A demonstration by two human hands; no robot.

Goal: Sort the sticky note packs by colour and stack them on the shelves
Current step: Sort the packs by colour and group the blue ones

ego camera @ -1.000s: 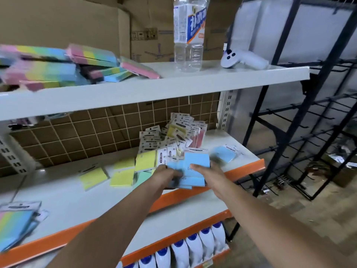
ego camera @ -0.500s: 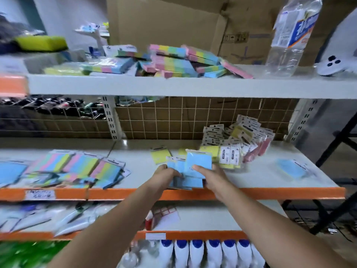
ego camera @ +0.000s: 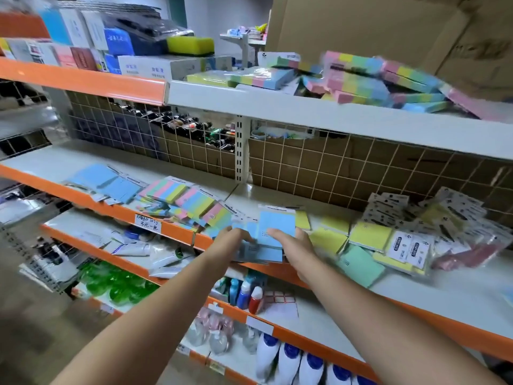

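Gripping the blue packs [ego camera: 273, 232] from both sides, both hands [ego camera: 270, 243] reach forward.

Even indoor light, soft shadows (wide-angle bending at edges); motion blur smears everything.

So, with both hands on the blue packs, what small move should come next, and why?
Probably carry the blue packs, held by the left hand and the right hand, leftward to the loose blue pile on the same shelf. That pile matches their colour; yellow packs lie to the right.
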